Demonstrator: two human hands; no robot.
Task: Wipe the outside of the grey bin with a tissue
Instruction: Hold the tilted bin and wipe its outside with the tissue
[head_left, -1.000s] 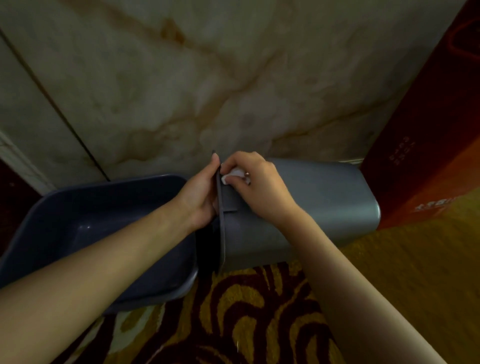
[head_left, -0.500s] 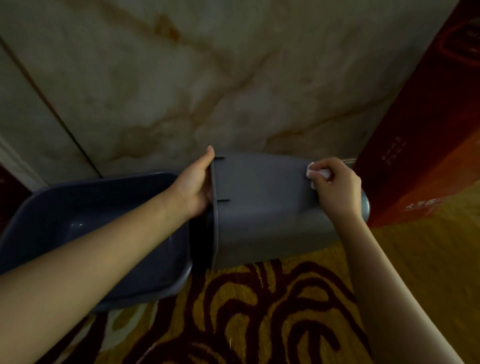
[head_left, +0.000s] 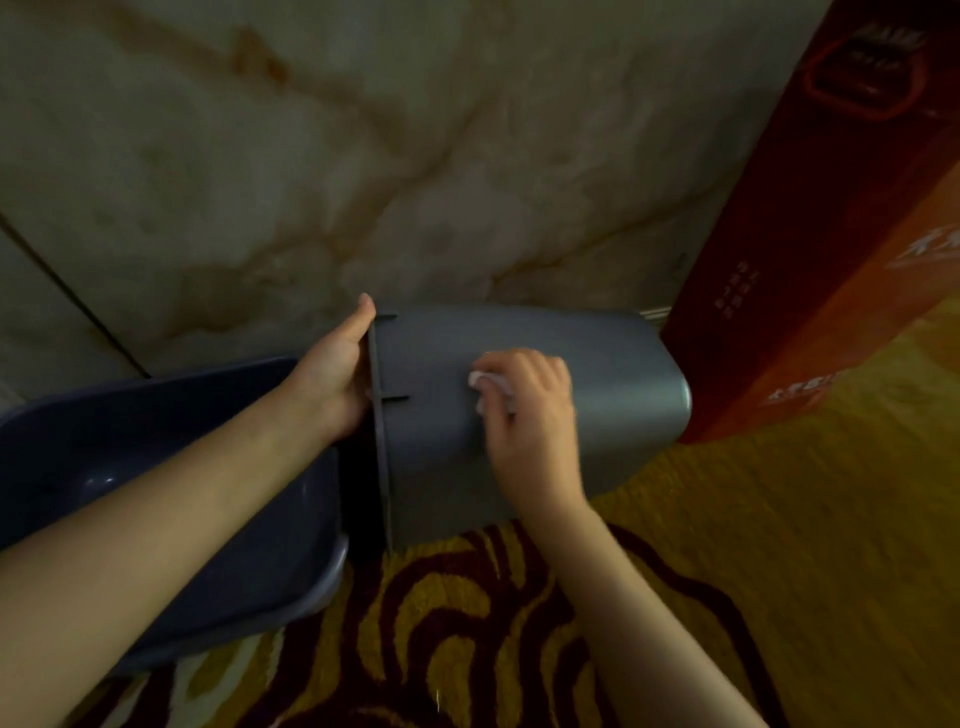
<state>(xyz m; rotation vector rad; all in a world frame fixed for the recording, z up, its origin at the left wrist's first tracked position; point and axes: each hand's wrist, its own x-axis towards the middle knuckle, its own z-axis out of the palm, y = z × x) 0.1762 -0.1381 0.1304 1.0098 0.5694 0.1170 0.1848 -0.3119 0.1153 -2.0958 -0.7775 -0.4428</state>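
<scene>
My left hand (head_left: 332, 376) grips the rim of the smooth grey plastic bin (head_left: 613, 395), which lies on its side on the carpet, its open mouth toward my left and its rounded closed bottom toward my right. The thumb lies flat along the thin rim on the top, and the fingers go inside the opening, where I cannot see them. The bin has flat walls with soft corners and a matte surface; two short ribs stand out from the rim just beside my left thumb and wrist.

My right hand (head_left: 535, 415) presses a small crumpled white tissue (head_left: 488, 387) against the upper wall of the bin, about in the middle of its length. The fingers are bent around the tissue, and only its wrinkled edge shows at the fingertips.

Under my left forearm is a wide, shallow dark blue plastic basin (head_left: 171, 467) with a glossy inside. Below both hands the thick carpet (head_left: 467, 623) has yellow and dark red curved stripes. Behind the bin is a marble-like beige wall (head_left: 363, 156) with brown veins, and past my right hand, near the bin's bottom, stands a red-orange cardboard box (head_left: 810, 234).
</scene>
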